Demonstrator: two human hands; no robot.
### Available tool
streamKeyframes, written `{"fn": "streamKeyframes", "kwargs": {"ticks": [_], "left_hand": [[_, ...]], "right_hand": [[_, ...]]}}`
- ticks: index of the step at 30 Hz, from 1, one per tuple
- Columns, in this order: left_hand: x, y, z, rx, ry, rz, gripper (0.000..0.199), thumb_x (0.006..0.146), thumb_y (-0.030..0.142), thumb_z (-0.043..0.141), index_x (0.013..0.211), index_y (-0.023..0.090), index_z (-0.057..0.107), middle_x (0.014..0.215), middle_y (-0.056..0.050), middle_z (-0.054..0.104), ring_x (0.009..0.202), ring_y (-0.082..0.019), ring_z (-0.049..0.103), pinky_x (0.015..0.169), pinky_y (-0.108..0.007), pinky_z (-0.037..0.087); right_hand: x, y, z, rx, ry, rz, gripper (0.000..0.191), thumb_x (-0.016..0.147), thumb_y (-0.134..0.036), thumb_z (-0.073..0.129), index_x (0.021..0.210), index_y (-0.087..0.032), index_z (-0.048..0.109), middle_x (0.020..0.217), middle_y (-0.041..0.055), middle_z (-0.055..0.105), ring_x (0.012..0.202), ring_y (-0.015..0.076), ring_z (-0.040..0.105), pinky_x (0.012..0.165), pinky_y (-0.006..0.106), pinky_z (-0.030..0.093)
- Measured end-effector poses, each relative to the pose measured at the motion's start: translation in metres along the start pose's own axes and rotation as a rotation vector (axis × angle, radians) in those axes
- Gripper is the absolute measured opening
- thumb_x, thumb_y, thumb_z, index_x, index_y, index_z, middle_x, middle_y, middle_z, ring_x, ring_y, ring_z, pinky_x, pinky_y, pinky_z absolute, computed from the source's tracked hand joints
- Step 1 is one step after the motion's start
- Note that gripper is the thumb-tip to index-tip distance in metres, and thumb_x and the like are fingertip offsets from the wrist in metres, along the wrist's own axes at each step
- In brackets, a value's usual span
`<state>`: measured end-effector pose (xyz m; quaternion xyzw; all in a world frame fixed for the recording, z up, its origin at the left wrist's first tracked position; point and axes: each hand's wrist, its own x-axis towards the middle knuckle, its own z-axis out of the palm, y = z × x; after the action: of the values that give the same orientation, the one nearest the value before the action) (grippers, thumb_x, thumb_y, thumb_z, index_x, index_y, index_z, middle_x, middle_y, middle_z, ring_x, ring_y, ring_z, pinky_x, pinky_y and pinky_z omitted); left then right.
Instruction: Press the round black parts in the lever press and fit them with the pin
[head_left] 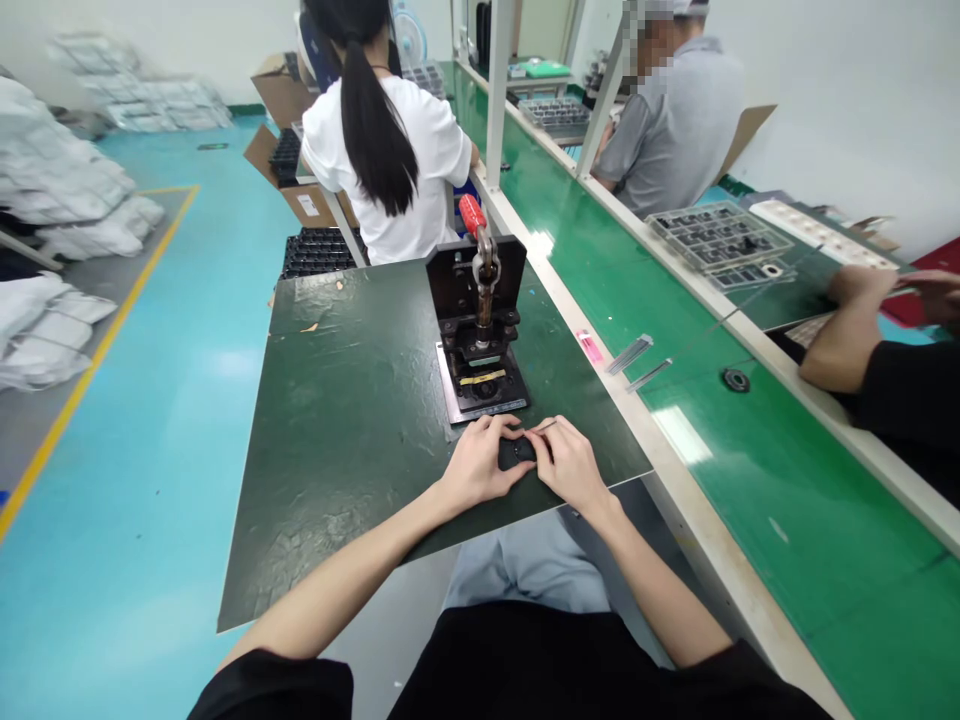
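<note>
A small round black part [516, 453] is between my two hands, just above the near edge of the dark green tabletop [345, 400]. My left hand [480, 462] curls around its left side, thumb and fingers closed on it. From the right, my right hand [566, 460] pinches at the same part. Something thin and greyish shows at the right fingertips, too small to name. Straight ahead of my hands stands a black toggle-clamp press [484, 330] with a red handle [472, 215] pointing up and a yellow strip [482, 377] across its base.
Right of the table runs a green conveyor belt [667, 400] with a white rail. Bundles of thin metal rods [630, 353] and a pink item [590, 347] lie by the rail. A black ring [736, 380] rests on the belt. Co-workers sit ahead and across, near parts trays [712, 235].
</note>
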<state>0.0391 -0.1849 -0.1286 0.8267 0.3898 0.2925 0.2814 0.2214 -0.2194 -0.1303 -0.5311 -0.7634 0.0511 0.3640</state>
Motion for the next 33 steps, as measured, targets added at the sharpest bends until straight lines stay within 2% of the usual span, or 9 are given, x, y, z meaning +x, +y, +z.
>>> {"fn": "streamKeyframes", "kwargs": {"ticks": [6,10,12,15,19,24,26,29,33], "left_hand": [[0.001,-0.001,0.001,-0.050,0.015,-0.015,0.043,0.076,0.031,0.084,0.108,0.023,0.056,0.111,-0.007,0.071,0.105,-0.027,0.070,0.092,-0.042,0.060],[0.001,-0.003,0.001,-0.029,0.028,-0.020,0.041,0.076,0.036,0.086,0.101,0.021,0.057,0.108,-0.008,0.070,0.102,-0.026,0.071,0.089,-0.041,0.061],[0.000,-0.005,0.000,-0.017,0.037,-0.025,0.042,0.075,0.037,0.087,0.100,0.021,0.058,0.107,-0.008,0.071,0.100,-0.025,0.071,0.088,-0.040,0.061],[-0.001,-0.010,-0.002,-0.003,0.036,-0.014,0.044,0.074,0.038,0.088,0.104,0.022,0.060,0.107,-0.006,0.072,0.101,-0.025,0.072,0.090,-0.041,0.062],[0.001,-0.013,-0.012,-0.008,0.055,0.042,0.050,0.076,0.043,0.086,0.115,0.022,0.062,0.111,-0.007,0.074,0.104,-0.026,0.072,0.092,-0.043,0.062],[0.006,-0.004,-0.027,-0.058,0.122,0.083,0.041,0.086,0.044,0.077,0.119,0.024,0.064,0.111,-0.007,0.075,0.090,-0.021,0.072,0.079,-0.036,0.063],[0.006,0.002,-0.030,-0.105,0.071,0.098,0.030,0.093,0.040,0.069,0.118,0.023,0.065,0.107,-0.006,0.076,0.081,-0.018,0.071,0.077,-0.033,0.062],[0.004,0.009,-0.028,-0.180,-0.083,0.088,0.024,0.099,0.036,0.056,0.116,0.022,0.067,0.097,-0.004,0.078,0.073,-0.015,0.071,0.070,-0.028,0.060],[0.002,0.011,-0.023,-0.223,-0.204,0.059,0.021,0.101,0.037,0.053,0.099,0.021,0.067,0.077,-0.001,0.075,0.060,-0.015,0.067,0.058,-0.024,0.053]], "right_hand": [[0.002,0.003,0.004,0.161,0.009,0.130,0.030,0.105,-0.031,0.046,0.078,-0.023,0.055,0.075,0.0060,0.064,0.072,0.0204,0.062,0.067,0.032,0.051],[0.005,0.012,0.001,0.440,0.205,0.417,0.032,0.102,-0.045,0.055,0.081,-0.021,0.060,0.071,0.0033,0.065,0.061,0.0162,0.064,0.055,0.026,0.052],[0.005,0.014,-0.002,0.478,0.317,0.484,0.031,0.102,-0.045,0.056,0.087,-0.020,0.065,0.074,0.0047,0.069,0.063,0.0167,0.067,0.055,0.026,0.054],[0.002,0.009,-0.005,0.349,0.364,0.361,0.027,0.105,-0.034,0.050,0.102,-0.020,0.072,0.086,0.0082,0.076,0.077,0.0190,0.073,0.070,0.031,0.061],[0.004,-0.002,-0.003,0.091,0.255,0.079,0.035,0.104,-0.016,0.043,0.122,-0.022,0.073,0.102,0.0083,0.079,0.092,0.0204,0.074,0.083,0.034,0.062],[0.015,-0.007,-0.005,-0.055,0.209,0.052,0.044,0.102,-0.011,0.046,0.138,-0.025,0.066,0.118,0.0064,0.078,0.105,0.0202,0.073,0.089,0.032,0.063],[0.016,-0.011,-0.007,-0.084,0.220,0.039,0.045,0.102,-0.011,0.046,0.141,-0.025,0.065,0.122,0.0055,0.077,0.107,0.0198,0.073,0.091,0.031,0.063],[0.016,-0.017,-0.007,-0.124,0.245,0.011,0.045,0.102,-0.011,0.046,0.141,-0.024,0.064,0.131,0.0058,0.074,0.110,0.0198,0.072,0.093,0.032,0.063],[0.018,-0.025,-0.008,-0.103,0.241,-0.008,0.049,0.101,-0.009,0.044,0.144,-0.025,0.062,0.138,0.0047,0.070,0.116,0.0190,0.070,0.099,0.033,0.062]]}}
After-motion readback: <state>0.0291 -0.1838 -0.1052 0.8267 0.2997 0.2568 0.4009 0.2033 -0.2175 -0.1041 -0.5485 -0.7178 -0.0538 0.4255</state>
